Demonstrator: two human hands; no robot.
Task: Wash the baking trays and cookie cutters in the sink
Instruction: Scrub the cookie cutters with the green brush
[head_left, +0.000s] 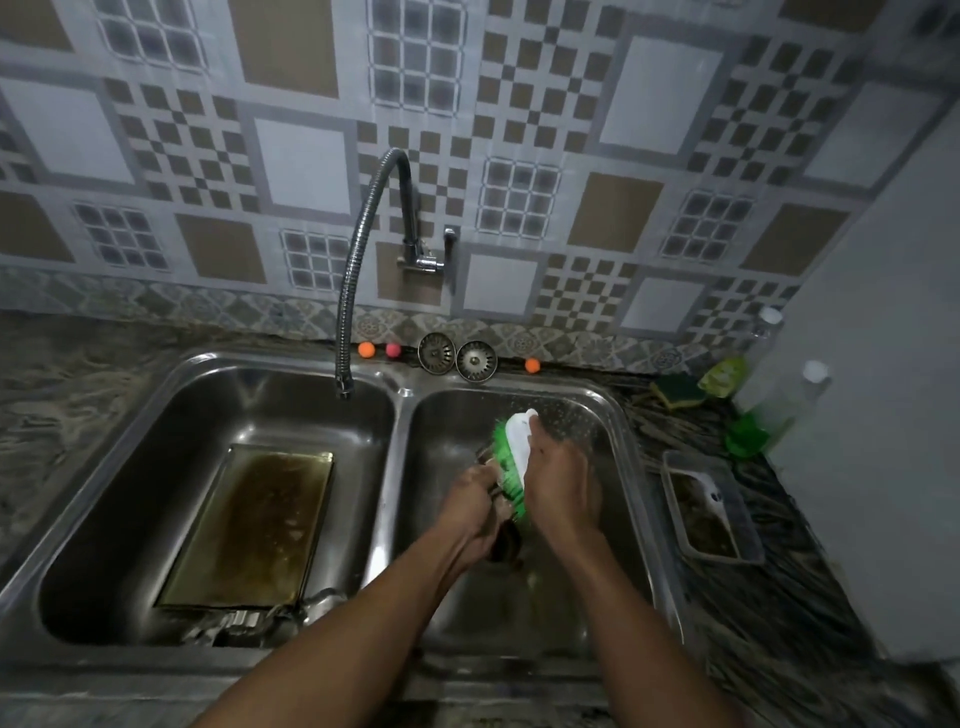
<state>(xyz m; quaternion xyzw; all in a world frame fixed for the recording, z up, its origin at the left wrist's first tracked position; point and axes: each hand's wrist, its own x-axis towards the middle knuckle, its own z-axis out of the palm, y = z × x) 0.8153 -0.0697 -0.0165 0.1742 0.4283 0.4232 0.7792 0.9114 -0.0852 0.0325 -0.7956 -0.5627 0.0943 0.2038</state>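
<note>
Bristles of the white-backed green scrub brush (511, 457) in your right grip (561, 486) press the small metal cookie cutter (487, 457) your left grip (470, 499) pinches steady, mid-frame.

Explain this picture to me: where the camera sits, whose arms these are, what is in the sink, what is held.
No machine here: one camera worn on a person's head looks down at their bare arms over a double steel sink. The right hand grips a scrubbing brush, white back, green bristles. The left hand holds a small metal piece against the bristles, too blurred to name, over the right basin. In the left basin lies a stained baking tray, with likely cookie cutters at its near end. A sponge and a clear container sit on the counter to the right.
</note>
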